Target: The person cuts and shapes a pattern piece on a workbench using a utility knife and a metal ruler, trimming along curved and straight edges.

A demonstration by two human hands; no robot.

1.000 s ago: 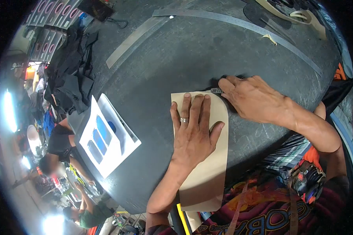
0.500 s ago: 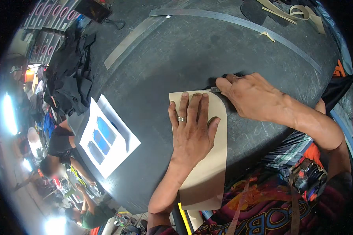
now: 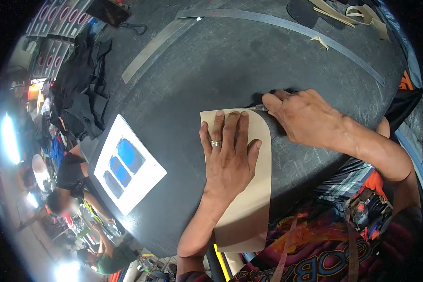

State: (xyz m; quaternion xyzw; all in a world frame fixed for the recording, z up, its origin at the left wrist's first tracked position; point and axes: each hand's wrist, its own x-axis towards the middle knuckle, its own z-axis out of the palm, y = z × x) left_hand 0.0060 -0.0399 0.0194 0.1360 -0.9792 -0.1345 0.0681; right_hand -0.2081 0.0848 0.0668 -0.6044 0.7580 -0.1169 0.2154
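Observation:
A long tan sheet of card (image 3: 246, 216) with a rounded upper right corner lies on the dark tabletop, its lower end reaching toward my body. My left hand (image 3: 228, 155) is spread flat on its upper part, fingers apart and a ring on one of them. In my closed right hand (image 3: 301, 113) is a utility knife (image 3: 260, 107). Its tip points left along the card's top edge, close to the rounded corner. Most of the knife's handle is hidden by my fingers.
Printed paper (image 3: 145, 169) with blue shapes lies left of the card. Two metal rulers (image 3: 277, 28) (image 3: 155, 51) lie at the far side, near tan scraps (image 3: 366, 19). Black fabric pieces (image 3: 87, 98) fill the left edge. Two people (image 3: 110, 258) are beyond the table.
The printed paper, whose sheet was lifted and folded over, now lies flat. Both hands and the knife stay in nearly the same place on the card; the view has shifted slightly.

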